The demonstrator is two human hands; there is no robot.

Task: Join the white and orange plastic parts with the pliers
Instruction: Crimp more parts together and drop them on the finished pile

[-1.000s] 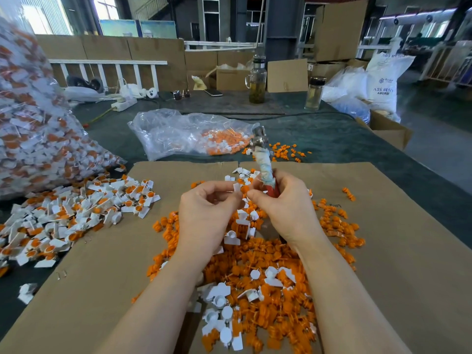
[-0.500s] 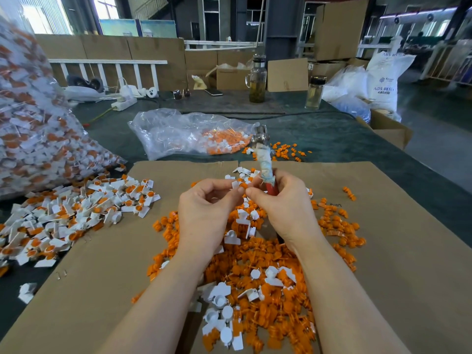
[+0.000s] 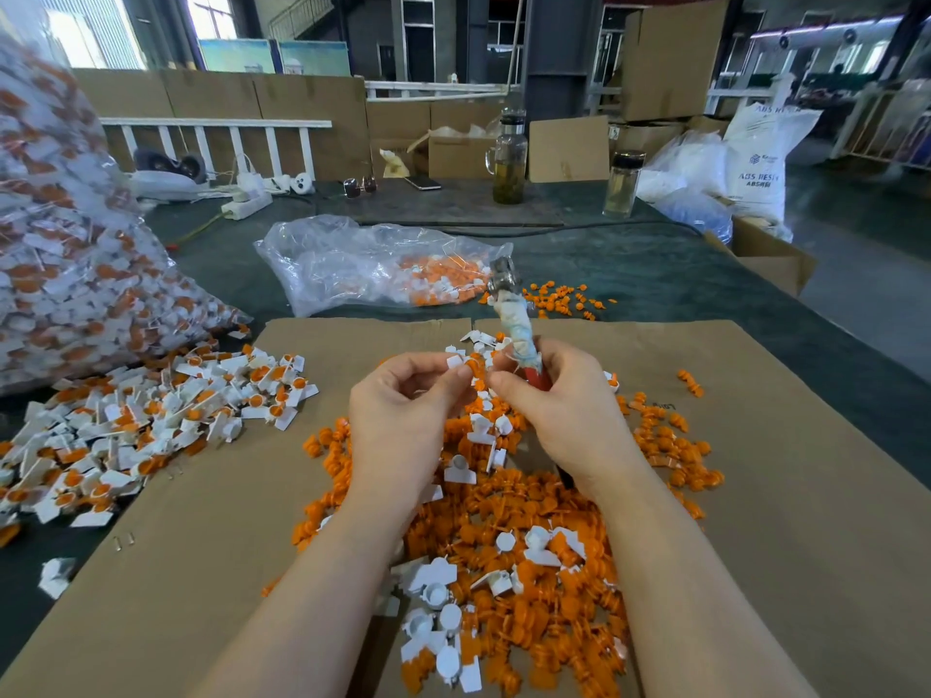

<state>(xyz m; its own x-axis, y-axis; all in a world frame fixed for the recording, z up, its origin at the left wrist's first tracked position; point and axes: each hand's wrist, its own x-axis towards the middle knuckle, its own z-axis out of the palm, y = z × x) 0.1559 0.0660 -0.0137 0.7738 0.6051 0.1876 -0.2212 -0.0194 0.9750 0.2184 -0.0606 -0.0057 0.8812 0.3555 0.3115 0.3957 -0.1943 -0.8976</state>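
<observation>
My left hand (image 3: 403, 420) pinches a small white part with an orange part (image 3: 466, 364) at its fingertips, above the cardboard. My right hand (image 3: 564, 410) grips the pliers (image 3: 514, 324) by their red handle, the cloth-wrapped shaft and metal jaws pointing up and away; its thumb and forefinger meet the parts from the right. Below both hands lies a heap of loose orange parts (image 3: 504, 546) mixed with white parts (image 3: 438, 607). Joined white-and-orange pieces (image 3: 151, 425) are piled at the left.
A brown cardboard sheet (image 3: 781, 496) covers the green table. A big clear bag of finished pieces (image 3: 60, 274) bulges at the far left. Another plastic bag (image 3: 373, 264) lies beyond the cardboard. Two glass bottles (image 3: 509, 163), boxes and sacks stand at the back.
Both hands stay together over the heap; the fingertips have shifted slightly around the small parts. The pliers remain upright in my right hand.
</observation>
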